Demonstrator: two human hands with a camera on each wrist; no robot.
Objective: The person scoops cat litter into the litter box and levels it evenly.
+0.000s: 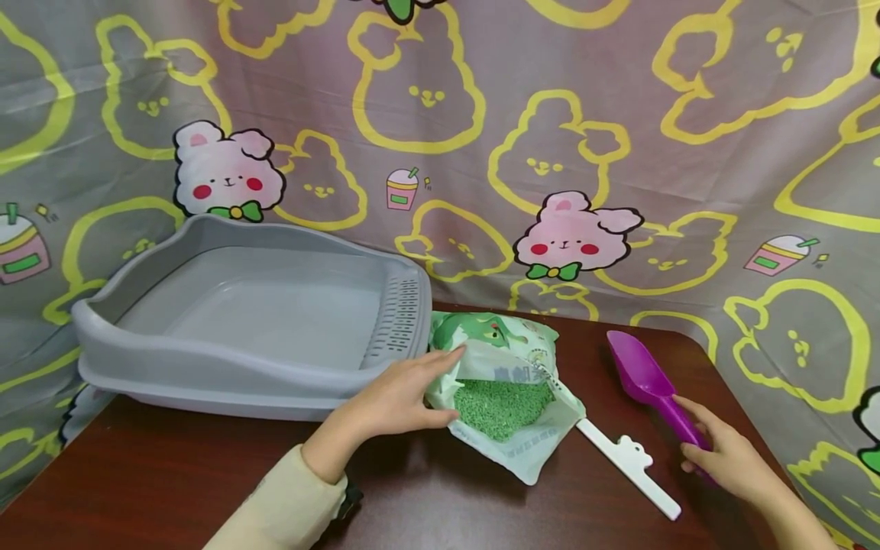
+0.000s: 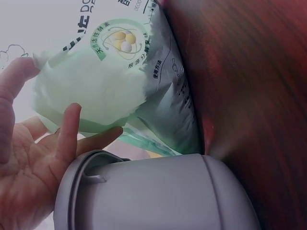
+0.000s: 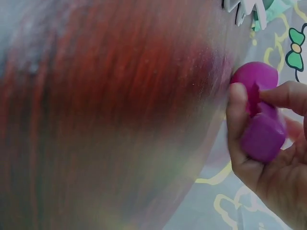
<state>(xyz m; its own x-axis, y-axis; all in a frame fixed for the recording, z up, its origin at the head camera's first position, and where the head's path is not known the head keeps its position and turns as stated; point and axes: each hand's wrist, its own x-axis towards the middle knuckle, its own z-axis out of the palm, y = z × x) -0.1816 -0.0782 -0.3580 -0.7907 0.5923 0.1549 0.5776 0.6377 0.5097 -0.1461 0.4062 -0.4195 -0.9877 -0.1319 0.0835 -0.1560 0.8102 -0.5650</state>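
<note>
An opened bag (image 1: pixel 539 336) of green cat litter pellets (image 1: pixel 502 409) lies on the table, its mouth facing the near side. At the bag's left edge is my left hand (image 1: pixel 395 397), thumb and fingers spread apart. In the left wrist view its fingers are extended by the pale green bag wall (image 2: pixel 91 91). My right hand (image 1: pixel 732 458) grips the handle of a purple scoop (image 1: pixel 646 370), right of the bag. The scoop's bowl points away toward the back of the table. In the right wrist view, thumb and fingers wrap the purple handle (image 3: pixel 264 136).
A large grey litter box (image 1: pixel 227 386) with a slotted right ledge stands at the left, close beside the bag. A white sealing clip (image 1: pixel 622 462) lies between bag and scoop. Patterned cloth (image 1: pixel 440 168) hangs behind the dark wooden table (image 1: pixel 447 504).
</note>
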